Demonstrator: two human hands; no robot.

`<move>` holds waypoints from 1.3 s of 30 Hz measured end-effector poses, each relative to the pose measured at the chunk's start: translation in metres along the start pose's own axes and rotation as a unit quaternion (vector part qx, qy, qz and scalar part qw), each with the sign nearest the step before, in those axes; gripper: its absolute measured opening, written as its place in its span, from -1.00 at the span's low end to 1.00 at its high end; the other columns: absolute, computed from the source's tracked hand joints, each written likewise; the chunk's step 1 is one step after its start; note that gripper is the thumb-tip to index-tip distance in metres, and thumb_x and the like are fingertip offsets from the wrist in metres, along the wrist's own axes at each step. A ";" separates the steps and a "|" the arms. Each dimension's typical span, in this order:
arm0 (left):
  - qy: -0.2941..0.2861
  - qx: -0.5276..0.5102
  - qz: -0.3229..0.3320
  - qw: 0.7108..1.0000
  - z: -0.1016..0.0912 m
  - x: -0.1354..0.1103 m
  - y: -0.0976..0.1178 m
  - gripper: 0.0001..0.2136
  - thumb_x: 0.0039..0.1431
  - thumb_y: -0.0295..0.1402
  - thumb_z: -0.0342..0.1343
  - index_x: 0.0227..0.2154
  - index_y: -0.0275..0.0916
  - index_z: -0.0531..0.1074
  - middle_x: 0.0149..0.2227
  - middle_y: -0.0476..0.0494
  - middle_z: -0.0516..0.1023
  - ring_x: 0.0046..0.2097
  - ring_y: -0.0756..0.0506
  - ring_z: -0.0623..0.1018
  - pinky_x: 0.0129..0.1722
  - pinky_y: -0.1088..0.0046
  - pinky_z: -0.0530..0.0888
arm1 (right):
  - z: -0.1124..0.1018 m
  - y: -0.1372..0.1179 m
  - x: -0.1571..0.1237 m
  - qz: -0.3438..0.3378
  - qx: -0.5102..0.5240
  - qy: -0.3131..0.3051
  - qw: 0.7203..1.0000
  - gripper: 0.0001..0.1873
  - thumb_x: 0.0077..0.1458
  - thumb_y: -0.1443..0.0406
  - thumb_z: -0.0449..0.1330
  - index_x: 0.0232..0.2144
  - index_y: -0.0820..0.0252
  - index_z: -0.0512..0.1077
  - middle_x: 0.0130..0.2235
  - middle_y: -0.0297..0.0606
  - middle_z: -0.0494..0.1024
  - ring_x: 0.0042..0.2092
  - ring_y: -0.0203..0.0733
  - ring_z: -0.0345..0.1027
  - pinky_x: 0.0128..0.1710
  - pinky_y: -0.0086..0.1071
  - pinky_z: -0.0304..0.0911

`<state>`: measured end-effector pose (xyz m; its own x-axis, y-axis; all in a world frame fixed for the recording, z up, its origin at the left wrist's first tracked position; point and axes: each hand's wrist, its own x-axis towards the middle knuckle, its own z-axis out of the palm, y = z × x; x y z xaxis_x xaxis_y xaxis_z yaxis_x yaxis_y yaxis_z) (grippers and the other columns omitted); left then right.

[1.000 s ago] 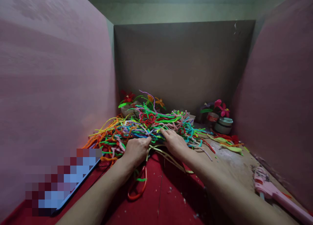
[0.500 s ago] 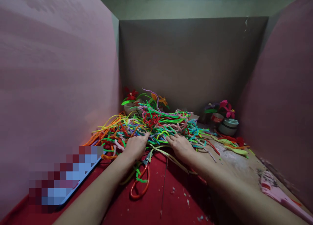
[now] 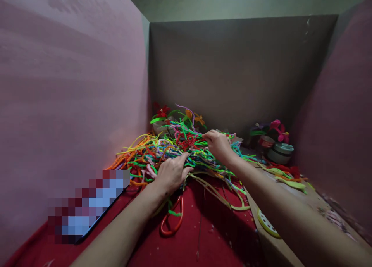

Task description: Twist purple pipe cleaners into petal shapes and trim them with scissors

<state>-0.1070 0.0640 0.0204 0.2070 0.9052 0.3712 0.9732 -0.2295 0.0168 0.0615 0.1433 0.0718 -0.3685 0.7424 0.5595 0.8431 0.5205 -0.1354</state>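
A large tangled heap of multicoloured pipe cleaners (image 3: pixel 183 143) lies in front of me. My left hand (image 3: pixel 172 173) rests on the heap's near side, its thumb and forefinger apart. At the heap's upper right, my right hand (image 3: pixel 218 143) is closed, with its fingertips pinched on pipe cleaners; which strands it grips is partly hidden. Below my left hand lie red-handled scissors (image 3: pixel 172 233), their blades covered, with a bent green pipe cleaner across the handle. Pale yellow strands (image 3: pixel 223 201) loop out from the heap's near edge onto the red cloth (image 3: pixel 215 240).
A blurred, blue-edged flat object (image 3: pixel 97 209) lies at left. Pipe-cleaner flowers stand behind the heap, red (image 3: pixel 162 111) at left and pink (image 3: pixel 279 130) at right. Near the pink one is a lidded jar (image 3: pixel 280 152). A yellow-rimmed disc (image 3: pixel 267 223) lies by my right forearm. Walls enclose three sides.
My right hand has lifted from the heap's near edge to its upper right and closed. My left hand stays at the near side, its thumb now apart. The view has shifted slightly.
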 end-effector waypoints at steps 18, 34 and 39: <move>-0.038 0.025 0.043 0.998 0.013 0.004 -0.004 -0.70 0.17 -0.36 -0.15 -0.06 -0.14 0.31 -0.19 -0.16 0.42 -0.22 -0.12 0.47 -0.30 0.40 0.36 | 0.046 0.009 0.005 0.116 -0.078 -0.120 0.983 -0.74 0.02 0.40 0.02 -0.26 0.21 0.44 -0.14 -0.08 0.45 -0.13 -0.07 0.33 -0.24 -0.31 0.20; -0.098 0.048 0.057 0.992 0.015 0.005 -0.009 -0.75 0.19 -0.30 -0.21 -0.17 -0.13 0.32 -0.25 -0.08 0.46 -0.24 -0.10 0.51 -0.44 0.48 0.31 | 0.015 0.033 0.000 0.178 0.158 -0.103 0.966 -0.81 -0.03 0.44 0.09 -0.36 0.31 0.49 -0.41 -0.18 0.54 -0.36 -0.24 0.40 -0.38 -0.46 0.24; -0.127 0.025 0.054 0.990 0.011 0.004 -0.007 -0.75 0.19 -0.27 -0.20 -0.16 -0.10 0.31 -0.22 -0.09 0.51 -0.23 -0.11 0.52 -0.41 0.48 0.31 | -0.003 0.039 0.002 0.155 0.224 -0.089 0.958 -0.73 0.02 0.41 0.08 -0.19 0.35 0.43 -0.40 -0.24 0.54 -0.47 -0.38 0.36 -0.49 -0.56 0.22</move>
<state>-0.1117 0.0731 0.0117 0.3229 0.9384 0.1230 0.9463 -0.3180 -0.0583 0.0947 0.1637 0.0701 -0.2218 0.9299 0.2933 0.6850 0.3627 -0.6318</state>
